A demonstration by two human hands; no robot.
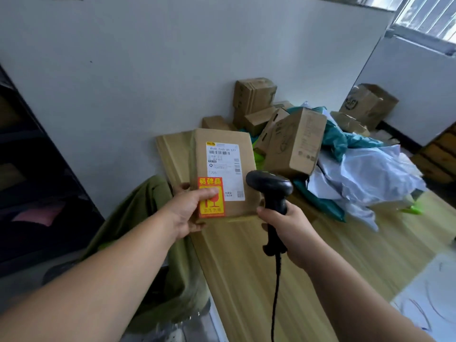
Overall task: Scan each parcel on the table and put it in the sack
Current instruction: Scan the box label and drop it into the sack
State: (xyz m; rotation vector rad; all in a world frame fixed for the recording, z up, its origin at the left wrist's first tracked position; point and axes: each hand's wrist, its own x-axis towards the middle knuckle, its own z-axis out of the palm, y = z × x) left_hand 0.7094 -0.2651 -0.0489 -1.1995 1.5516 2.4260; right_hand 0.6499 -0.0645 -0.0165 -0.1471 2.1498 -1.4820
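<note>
While left hand (pixel 187 213) grips parcel (pixel 222 156) and right hand (pixel 288 230) grips scanner (pixel 270 186), boxes (pixel 293 141) crowd the wooden table (pixel 246 267).

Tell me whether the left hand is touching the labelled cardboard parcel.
Touching. Head view: the left hand grips the parcel at its lower corner, thumb on the red sticker.
</note>
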